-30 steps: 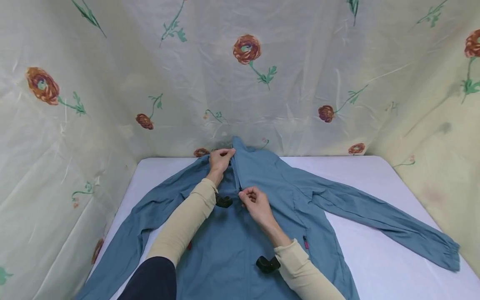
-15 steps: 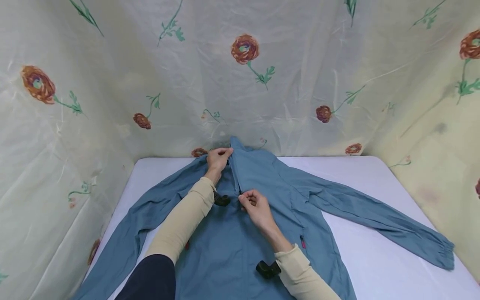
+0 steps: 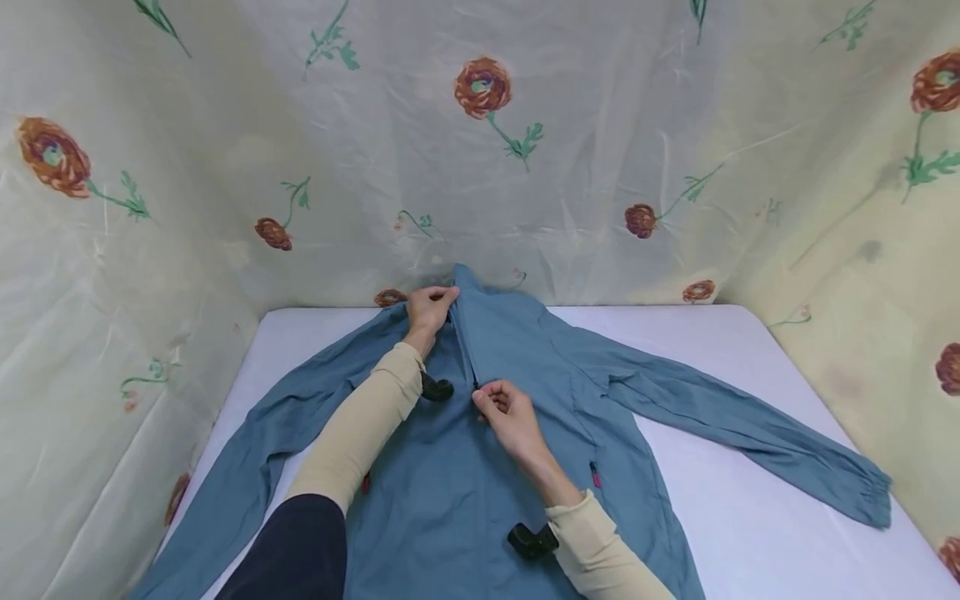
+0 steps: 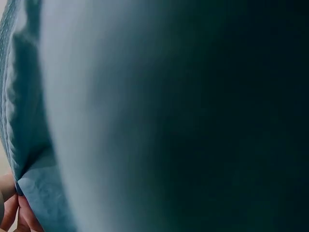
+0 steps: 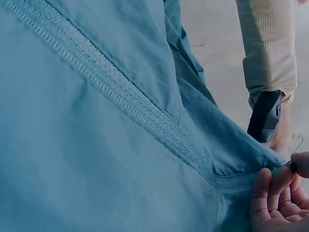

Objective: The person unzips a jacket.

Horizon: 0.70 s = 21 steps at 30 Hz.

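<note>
A blue jacket (image 3: 420,517) lies front up, its sleeves spread to both sides. My left hand (image 3: 429,312) pinches the front edge near the raised collar (image 3: 463,279); its fingertips show at the lower left of the left wrist view, where blurred fabric fills most of the picture. Lower on the chest, my right hand (image 3: 513,417) pinches the small dark zipper pull (image 5: 293,167) between thumb and forefinger. Above the pull, the front edges stand apart. Zipper teeth (image 5: 116,87) run diagonally across the right wrist view.
The jacket rests on a table with a white cover (image 3: 720,333). Pale curtains with printed flowers (image 3: 482,87) hang behind and at both sides. Black wrist cameras (image 3: 532,542) sit at both cuffs. A red-tabbed pocket zipper (image 3: 595,475) shows on the jacket.
My right hand has moved slightly down along the zipper with the pull, away from the collar. The left hand keeps its hold by the collar. The head view has shifted a little.
</note>
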Tool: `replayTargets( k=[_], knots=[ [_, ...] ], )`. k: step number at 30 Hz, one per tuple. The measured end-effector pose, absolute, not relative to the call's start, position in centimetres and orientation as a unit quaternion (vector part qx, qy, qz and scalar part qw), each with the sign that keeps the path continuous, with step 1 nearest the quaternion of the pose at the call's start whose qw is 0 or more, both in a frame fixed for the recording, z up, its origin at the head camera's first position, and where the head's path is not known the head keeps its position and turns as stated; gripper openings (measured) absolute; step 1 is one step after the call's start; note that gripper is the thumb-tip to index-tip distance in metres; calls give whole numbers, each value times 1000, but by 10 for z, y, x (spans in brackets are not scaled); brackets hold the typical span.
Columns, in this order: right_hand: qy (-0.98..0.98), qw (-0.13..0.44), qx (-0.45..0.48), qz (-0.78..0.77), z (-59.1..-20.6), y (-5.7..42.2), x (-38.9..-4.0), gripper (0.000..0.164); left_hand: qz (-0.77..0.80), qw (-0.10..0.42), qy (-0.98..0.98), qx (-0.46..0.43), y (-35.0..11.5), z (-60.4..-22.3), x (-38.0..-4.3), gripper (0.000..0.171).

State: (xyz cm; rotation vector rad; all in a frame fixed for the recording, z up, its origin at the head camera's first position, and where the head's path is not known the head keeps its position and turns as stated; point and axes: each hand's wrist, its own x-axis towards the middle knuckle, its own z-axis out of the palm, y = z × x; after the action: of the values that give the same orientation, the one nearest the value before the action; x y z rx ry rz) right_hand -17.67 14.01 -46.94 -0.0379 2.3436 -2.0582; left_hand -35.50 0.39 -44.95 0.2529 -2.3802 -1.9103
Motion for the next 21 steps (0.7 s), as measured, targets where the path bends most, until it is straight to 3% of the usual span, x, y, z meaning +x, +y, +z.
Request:
replayTargets(
  k=[21],
  knots=[
    [756,49,-22,-652,-440,140,-155,17,-596,43,-797,91,-1,-457,-371,24]
  ],
)
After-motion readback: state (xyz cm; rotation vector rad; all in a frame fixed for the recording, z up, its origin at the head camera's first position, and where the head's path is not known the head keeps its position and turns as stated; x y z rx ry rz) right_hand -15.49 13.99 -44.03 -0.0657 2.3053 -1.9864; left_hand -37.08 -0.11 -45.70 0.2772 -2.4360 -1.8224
